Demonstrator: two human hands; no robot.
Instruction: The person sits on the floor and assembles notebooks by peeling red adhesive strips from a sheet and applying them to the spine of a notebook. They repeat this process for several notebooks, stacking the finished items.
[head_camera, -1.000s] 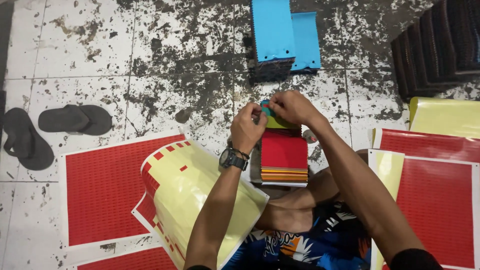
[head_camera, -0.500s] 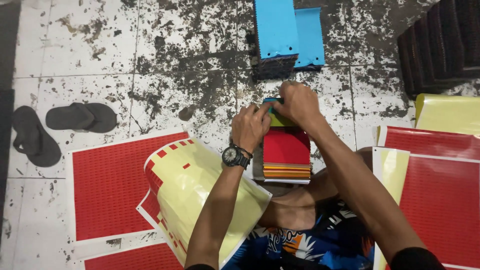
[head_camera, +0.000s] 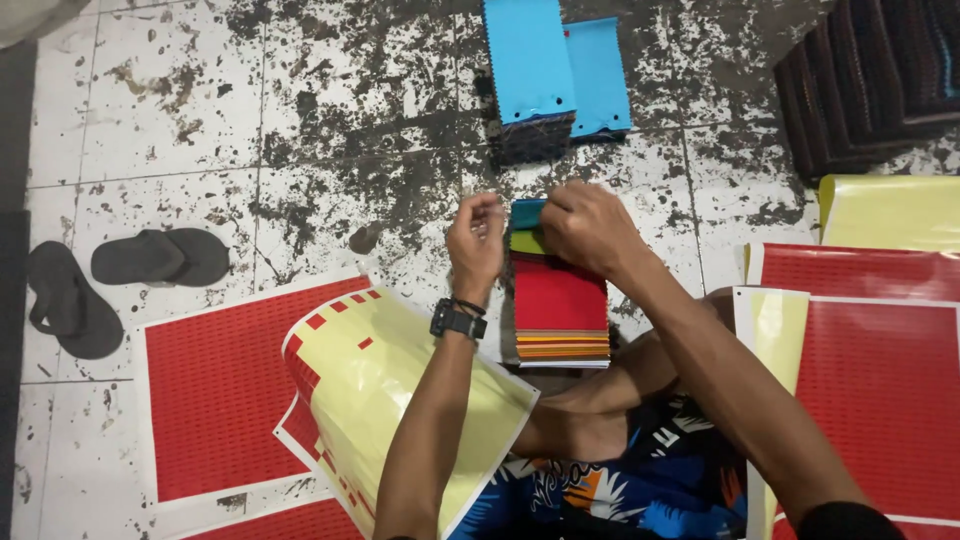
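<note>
Left hand (head_camera: 478, 240) now off swatch stack (head_camera: 560, 310) edge.

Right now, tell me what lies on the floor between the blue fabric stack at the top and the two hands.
Only bare, stained floor tile in the head view. The blue fabric stack ends above it; left hand and right hand sit below on the colourful swatch stack.
</note>
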